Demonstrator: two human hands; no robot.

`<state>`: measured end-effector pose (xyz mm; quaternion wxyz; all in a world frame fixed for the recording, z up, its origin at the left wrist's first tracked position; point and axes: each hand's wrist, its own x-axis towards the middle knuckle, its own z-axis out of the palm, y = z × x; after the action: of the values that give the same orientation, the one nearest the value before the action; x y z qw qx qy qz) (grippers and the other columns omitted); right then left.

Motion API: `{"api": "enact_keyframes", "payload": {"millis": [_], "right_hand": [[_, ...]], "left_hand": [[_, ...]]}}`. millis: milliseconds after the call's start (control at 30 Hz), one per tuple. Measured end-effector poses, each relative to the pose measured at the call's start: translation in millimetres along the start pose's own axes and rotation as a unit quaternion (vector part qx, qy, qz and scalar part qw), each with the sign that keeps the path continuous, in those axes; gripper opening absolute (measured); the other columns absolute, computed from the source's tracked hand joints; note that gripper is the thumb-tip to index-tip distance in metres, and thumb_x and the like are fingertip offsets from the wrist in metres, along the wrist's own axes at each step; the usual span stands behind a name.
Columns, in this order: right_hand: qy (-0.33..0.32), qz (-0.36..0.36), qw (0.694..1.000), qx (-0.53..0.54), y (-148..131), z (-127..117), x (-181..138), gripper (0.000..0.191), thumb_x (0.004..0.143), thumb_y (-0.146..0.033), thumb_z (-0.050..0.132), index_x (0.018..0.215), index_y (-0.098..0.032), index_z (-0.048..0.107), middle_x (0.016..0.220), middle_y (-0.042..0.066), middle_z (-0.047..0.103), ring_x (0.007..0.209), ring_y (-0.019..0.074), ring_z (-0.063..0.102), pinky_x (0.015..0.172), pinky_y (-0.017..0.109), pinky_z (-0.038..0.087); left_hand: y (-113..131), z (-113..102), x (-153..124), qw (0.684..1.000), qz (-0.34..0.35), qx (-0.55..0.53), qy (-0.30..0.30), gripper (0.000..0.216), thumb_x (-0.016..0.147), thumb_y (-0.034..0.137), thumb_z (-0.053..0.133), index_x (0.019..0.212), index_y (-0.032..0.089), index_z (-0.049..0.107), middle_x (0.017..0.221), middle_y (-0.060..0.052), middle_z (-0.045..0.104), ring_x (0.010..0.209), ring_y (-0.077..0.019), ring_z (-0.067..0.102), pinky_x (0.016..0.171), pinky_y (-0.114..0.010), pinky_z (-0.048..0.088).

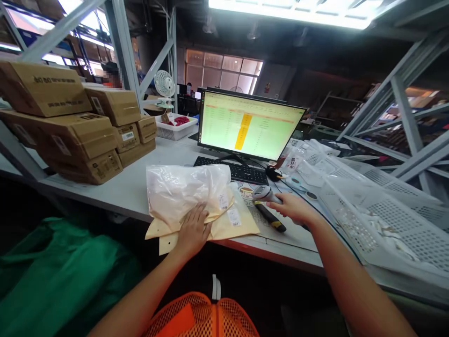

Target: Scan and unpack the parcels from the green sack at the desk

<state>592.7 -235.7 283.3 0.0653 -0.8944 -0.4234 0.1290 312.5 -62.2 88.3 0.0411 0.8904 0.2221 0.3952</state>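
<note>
My left hand [193, 229] lies flat with its fingers stretched out on a clear plastic-wrapped package [182, 187] at the front edge of the desk. Beneath it are pale yellow packages [242, 213], and small white barcode labels [223, 201] show on them. In my right hand [293, 208] is a grey barcode scanner [264, 193], its head turned left toward the packages. The fingers are wrapped round the scanner's handle. Just below the scanner a black and yellow utility knife [270, 216] lies on the desk.
A lit monitor [249, 124] and black keyboard [245, 172] stand behind the packages. Cardboard boxes [77, 135] are stacked at left. White perforated baskets [386, 220] fill the right side. A small white basket [175, 128] sits farther back. A green bag [66, 276] is at lower left.
</note>
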Motion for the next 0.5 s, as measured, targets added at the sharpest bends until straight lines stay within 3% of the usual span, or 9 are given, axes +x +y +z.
{"api": "enact_keyframes", "payload": {"millis": [133,267,400,500], "right_hand": [[0.077,0.097,0.990,-0.071,24.0,31.3,31.9,0.040,0.099,-0.039,0.059,0.123,-0.008,0.067,0.126,0.022,0.071,0.118,0.0332,0.068,0.091,0.037,0.053],[0.105,0.148,0.980,-0.082,33.3,54.7,36.6,0.044,0.101,-0.036,0.055,0.129,-0.003,0.063,0.127,0.026,0.070,0.120,0.0376,0.067,0.096,0.043,0.052],[0.150,0.157,0.971,-0.096,27.2,56.5,36.3,0.050,0.102,-0.036,0.049,0.134,0.001,0.060,0.133,0.031,0.064,0.128,0.0420,0.061,0.100,0.048,0.049],[0.171,0.115,0.973,-0.099,12.3,54.3,51.3,0.057,0.107,-0.033,0.035,0.155,-0.004,0.042,0.147,0.029,0.056,0.138,0.0372,0.054,0.108,0.046,0.044]], "left_hand": [[-1.1,1.2,-1.2,1.000,0.007,0.000,0.000,0.029,0.101,0.025,0.053,0.126,0.015,0.063,0.154,-0.016,0.058,0.143,-0.0344,0.054,0.114,-0.051,0.049],[-2.8,4.2,-2.0,1.000,0.002,-0.004,-0.008,0.030,0.101,0.024,0.052,0.127,0.016,0.063,0.154,-0.015,0.057,0.144,-0.0334,0.054,0.114,-0.051,0.049],[-4.5,2.9,-4.1,0.999,-0.002,-0.008,-0.034,0.032,0.102,0.029,0.052,0.129,0.017,0.063,0.157,-0.015,0.055,0.147,-0.0341,0.051,0.117,-0.053,0.047],[-6.3,-6.4,-7.0,0.995,0.010,-0.016,-0.096,0.049,0.098,0.046,0.062,0.136,0.014,0.059,0.162,-0.018,0.048,0.150,-0.0373,0.046,0.120,-0.057,0.044]]}}
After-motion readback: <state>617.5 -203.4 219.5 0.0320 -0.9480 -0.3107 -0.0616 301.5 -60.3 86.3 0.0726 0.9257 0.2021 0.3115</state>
